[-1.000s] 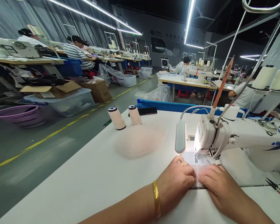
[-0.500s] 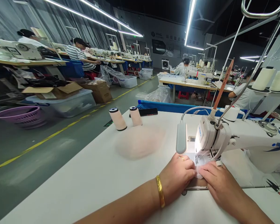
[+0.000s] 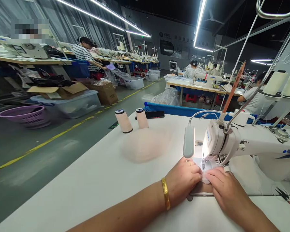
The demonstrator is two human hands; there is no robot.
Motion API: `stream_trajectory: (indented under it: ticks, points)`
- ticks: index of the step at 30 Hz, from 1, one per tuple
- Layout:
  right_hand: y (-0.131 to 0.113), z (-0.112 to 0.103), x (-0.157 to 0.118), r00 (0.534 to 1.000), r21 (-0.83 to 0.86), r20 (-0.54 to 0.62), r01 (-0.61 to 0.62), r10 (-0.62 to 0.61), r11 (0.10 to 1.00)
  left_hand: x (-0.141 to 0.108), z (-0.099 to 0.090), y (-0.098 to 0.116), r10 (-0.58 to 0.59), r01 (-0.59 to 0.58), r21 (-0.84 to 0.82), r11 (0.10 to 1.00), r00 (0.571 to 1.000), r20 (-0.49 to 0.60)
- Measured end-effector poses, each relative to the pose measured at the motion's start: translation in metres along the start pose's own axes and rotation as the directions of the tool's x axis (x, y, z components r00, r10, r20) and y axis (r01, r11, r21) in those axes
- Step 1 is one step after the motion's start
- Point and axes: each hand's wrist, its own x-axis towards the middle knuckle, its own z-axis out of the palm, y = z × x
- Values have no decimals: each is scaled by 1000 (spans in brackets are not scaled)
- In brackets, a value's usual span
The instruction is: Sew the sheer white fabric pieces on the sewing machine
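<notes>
My left hand [image 3: 183,180], with a gold bangle and a ring, is closed on the left edge of a thin white fabric [image 3: 206,177] in front of the sewing machine [image 3: 217,140]. On the fabric's other side, my right hand [image 3: 228,191] pinches it, fingertips close to the needle area. The fabric passes flat under the presser foot, partly covered by my fingers. A lit lamp [image 3: 188,141] on a bent neck hangs just above my left hand. Sheer pale cloth [image 3: 244,174] lies right of the needle, beneath the machine arm.
A sheer pale pink piece [image 3: 145,146] lies on the white table [image 3: 99,190]. Behind it stand two thread cones [image 3: 124,121] beside a black phone [image 3: 155,114]. Red-handled thread snips [image 3: 288,199] lie at far right. Co-workers sit at other machines across the aisle.
The view has shifted slightly. Both hands keep nearly the same place on the fabric. Across the aisle, a co-worker in stripes has stretched an arm toward a purple item.
</notes>
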Motion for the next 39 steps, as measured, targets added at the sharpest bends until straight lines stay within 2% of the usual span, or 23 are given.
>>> stream_trajectory:
  ticks: [7,20,24,29,31,33,35,39]
  points:
    - [7,6,2,999,2,3,-39,39,999,5,3,-6,-40,38,51,998,998,39]
    - [9,8,4,993,-15,23,-114,115,993,14,1,-10,-91,89,67,994,995,30]
    - [9,9,4,996,-28,-20,-88,87,996,15,-5,-7,-167,158,103,982,982,93]
    - [8,5,3,995,-44,-95,-43,39,998,21,-20,7,-337,298,217,930,925,173]
    - [5,2,3,991,-36,-131,10,-14,999,22,-24,15,-355,310,238,921,918,177]
    - [2,-1,3,984,-17,-158,75,-77,997,20,-26,23,-322,291,182,939,930,175]
    - [-2,-4,5,986,18,-134,98,-95,995,16,-27,26,-269,260,75,963,949,165]
    - [-4,-6,6,999,56,34,19,-21,998,7,-25,23,-240,248,-30,968,956,167]
